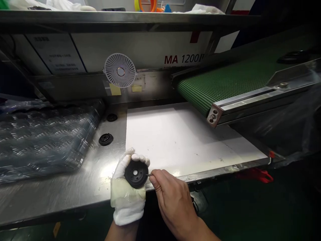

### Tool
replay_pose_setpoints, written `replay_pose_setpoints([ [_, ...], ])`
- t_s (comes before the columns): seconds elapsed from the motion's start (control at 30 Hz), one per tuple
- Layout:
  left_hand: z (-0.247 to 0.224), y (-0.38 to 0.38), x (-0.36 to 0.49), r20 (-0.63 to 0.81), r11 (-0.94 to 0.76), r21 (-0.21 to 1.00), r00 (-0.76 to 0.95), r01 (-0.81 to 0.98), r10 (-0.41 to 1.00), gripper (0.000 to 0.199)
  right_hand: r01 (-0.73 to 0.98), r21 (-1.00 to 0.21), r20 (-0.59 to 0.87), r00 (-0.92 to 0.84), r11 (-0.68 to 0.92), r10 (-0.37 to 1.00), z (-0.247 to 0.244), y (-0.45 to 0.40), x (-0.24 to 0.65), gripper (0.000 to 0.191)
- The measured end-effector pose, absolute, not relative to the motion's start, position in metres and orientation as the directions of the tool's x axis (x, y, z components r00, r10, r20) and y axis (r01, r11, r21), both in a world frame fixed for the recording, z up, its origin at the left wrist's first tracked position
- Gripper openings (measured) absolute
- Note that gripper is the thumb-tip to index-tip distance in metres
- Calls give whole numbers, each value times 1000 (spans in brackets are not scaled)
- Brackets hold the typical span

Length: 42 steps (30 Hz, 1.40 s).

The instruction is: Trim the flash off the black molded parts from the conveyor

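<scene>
My left hand (129, 187), in a white glove with a pale band round the palm, is closed round a black round part (131, 179) with a centre hole and several smaller holes. Its flat face is turned up toward me. Bare and pinched, my right hand (173, 194) grips a thin pointed tool (149, 175), mostly hidden in the fingers. The tip reaches the right rim of the part. To the left on the steel bench lie two black ribbed round parts, one nearer (105, 139) and one farther back (112, 117).
Clear plastic trays (45, 140) lie at the left of the steel bench (82, 187). A white sheet (173, 140) covers its middle. A green conveyor belt (225, 80) overhangs from the right, carrying a black part (293, 57). A small fan (120, 71) stands behind, under a shelf (100, 16).
</scene>
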<state>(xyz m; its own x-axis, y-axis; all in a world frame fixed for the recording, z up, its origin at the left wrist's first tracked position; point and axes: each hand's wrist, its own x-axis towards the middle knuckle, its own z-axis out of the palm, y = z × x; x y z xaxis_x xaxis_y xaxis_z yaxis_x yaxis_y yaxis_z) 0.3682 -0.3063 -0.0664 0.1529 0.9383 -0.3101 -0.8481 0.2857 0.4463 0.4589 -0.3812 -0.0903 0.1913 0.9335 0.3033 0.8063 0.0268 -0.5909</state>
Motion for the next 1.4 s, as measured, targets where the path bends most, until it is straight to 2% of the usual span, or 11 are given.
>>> replay_pose_setpoints([
  [0.3, -72, -307, 371, -206, 181, 497, 87, -848, 975, 14, 814, -576, 346, 158, 76, 925, -100, -382, 441, 37],
  [0.37, -70, -307, 368, -233, 234, 528, 126, -816, 964, 19, 810, -581, 337, 151, 79, 929, -100, -382, 443, 37],
  [0.43, -66, -307, 363, -306, 366, 543, 228, -755, 924, 28, 804, -588, 329, 142, 85, 934, -100, -382, 448, 37],
  [0.53, -63, -304, 357, -366, 487, 500, 335, -716, 868, 34, 792, -606, 320, 166, 67, 933, -100, -383, 453, 35],
  [0.7, -68, -300, 363, -313, 383, 441, 261, -812, 913, 16, 795, -603, 346, 193, 60, 918, -102, -385, 446, 34],
  [0.83, -71, -301, 369, -288, 281, 460, 158, -842, 944, 16, 801, -592, 379, 175, 93, 908, -105, -386, 437, 37],
  [0.97, -66, -304, 364, -322, 426, 506, 294, -750, 900, 29, 786, -610, 364, 167, 99, 916, -104, -386, 444, 36],
  [1.07, -63, -304, 361, -360, 492, 477, 349, -728, 865, 31, 781, -620, 355, 201, 69, 913, -101, -385, 454, 34],
  [1.23, -68, -304, 366, -321, 409, 466, 281, -785, 905, 17, 814, -580, 353, 215, 33, 910, -100, -385, 454, 34],
  [1.4, -72, -305, 371, -265, 252, 561, 118, -789, 957, 22, 821, -570, 359, 202, 43, 911, -106, -385, 443, 33],
])
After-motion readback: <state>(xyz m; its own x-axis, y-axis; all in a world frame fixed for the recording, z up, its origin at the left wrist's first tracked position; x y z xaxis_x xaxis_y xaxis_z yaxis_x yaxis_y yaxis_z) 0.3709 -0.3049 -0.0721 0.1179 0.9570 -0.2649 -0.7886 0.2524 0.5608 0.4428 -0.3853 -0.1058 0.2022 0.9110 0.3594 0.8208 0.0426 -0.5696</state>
